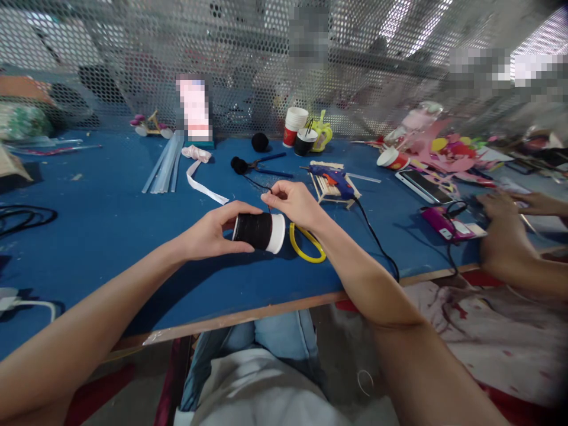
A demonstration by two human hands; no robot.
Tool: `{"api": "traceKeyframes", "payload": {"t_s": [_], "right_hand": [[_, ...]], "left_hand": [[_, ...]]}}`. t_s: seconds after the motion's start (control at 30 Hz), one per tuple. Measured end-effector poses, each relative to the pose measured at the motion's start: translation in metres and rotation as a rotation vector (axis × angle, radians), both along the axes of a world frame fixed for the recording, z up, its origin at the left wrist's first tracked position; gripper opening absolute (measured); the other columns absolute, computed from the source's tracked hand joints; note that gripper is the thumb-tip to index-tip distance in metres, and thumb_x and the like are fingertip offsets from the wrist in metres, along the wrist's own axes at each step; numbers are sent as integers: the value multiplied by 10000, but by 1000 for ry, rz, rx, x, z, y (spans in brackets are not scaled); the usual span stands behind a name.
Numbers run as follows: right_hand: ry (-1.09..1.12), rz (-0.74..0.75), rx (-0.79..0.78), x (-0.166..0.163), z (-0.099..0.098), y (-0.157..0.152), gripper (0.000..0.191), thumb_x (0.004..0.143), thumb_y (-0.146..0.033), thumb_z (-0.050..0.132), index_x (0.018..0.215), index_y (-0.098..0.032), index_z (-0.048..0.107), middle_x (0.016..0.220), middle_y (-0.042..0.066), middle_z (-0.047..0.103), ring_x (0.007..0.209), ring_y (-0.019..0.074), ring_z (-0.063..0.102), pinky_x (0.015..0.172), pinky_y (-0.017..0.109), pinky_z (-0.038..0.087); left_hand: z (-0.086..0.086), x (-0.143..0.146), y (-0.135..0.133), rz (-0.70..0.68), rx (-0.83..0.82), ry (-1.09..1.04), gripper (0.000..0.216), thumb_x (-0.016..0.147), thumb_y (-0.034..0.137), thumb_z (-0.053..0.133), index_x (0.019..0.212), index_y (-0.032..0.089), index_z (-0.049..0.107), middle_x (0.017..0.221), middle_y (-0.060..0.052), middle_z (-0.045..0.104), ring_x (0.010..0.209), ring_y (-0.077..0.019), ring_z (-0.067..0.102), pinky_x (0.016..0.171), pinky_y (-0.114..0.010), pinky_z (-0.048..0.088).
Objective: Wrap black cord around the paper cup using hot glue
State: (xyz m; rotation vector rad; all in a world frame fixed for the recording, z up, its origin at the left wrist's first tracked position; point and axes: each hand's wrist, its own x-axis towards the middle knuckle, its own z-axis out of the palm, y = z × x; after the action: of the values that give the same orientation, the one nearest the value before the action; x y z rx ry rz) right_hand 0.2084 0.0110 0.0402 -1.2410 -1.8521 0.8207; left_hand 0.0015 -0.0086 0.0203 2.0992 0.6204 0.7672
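On its side above the blue table, a white paper cup (277,233) is wrapped over most of its length with black yarn (255,231). My left hand (217,234) grips it, fingers over the top and thumb underneath. Just above the cup, my right hand (290,201) pinches a strand of the yarn between thumb and fingertips. The strand runs back toward a small black yarn ball (239,165) beside blue-handled pliers (268,165). Below my right wrist lies a yellow loop (307,244), apart from both hands.
A blue glue gun (333,179) rests on a small stick stand, its cord crossing the table's front edge. Clear glue sticks (165,165) and a white ribbon (204,186) lie at left. Stacked cups (294,125) stand behind. A co-worker's hands (510,210) are at right near a phone (425,186).
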Motion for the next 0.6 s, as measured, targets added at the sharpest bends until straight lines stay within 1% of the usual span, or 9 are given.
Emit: {"api": "traceKeyframes", "payload": {"t_s": [0.1, 0.27, 0.43, 0.6], "right_hand": [[-28, 0, 11, 0, 0, -1, 262, 743, -381, 599, 636, -166, 493, 600, -6, 567, 555, 96, 480, 551, 241, 366], [-43, -23, 41, 0, 1, -2, 267, 770, -384, 565, 639, -169, 474, 611, -11, 545, 566, 90, 457, 563, 240, 355], [-8, -66, 107, 2, 2, 0, 283, 786, -394, 549, 636, -175, 451, 607, -8, 540, 581, 98, 477, 586, 251, 366], [64, -77, 167, 1, 4, 0, 304, 795, -450, 528, 667, -186, 448, 630, -5, 546, 595, 104, 492, 597, 256, 387]], "left_hand": [[-2, 0, 1, 0, 27, -25, 549, 699, 270, 691, 1195, 197, 466, 1182, -97, 492, 1115, -217, 492, 926, -346, 447], [-4, 1, 0, 24, -9, -47, 558, 690, 276, 697, 1192, 197, 465, 1139, -85, 523, 1060, -208, 532, 934, -368, 440], [-3, 2, -2, 68, -68, -53, 583, 661, 309, 718, 1174, 181, 472, 1126, -87, 545, 1009, -213, 564, 895, -370, 463], [-5, 3, -2, 69, -89, -20, 581, 646, 328, 727, 1151, 175, 484, 1073, -75, 572, 946, -202, 584, 848, -355, 480]]}}
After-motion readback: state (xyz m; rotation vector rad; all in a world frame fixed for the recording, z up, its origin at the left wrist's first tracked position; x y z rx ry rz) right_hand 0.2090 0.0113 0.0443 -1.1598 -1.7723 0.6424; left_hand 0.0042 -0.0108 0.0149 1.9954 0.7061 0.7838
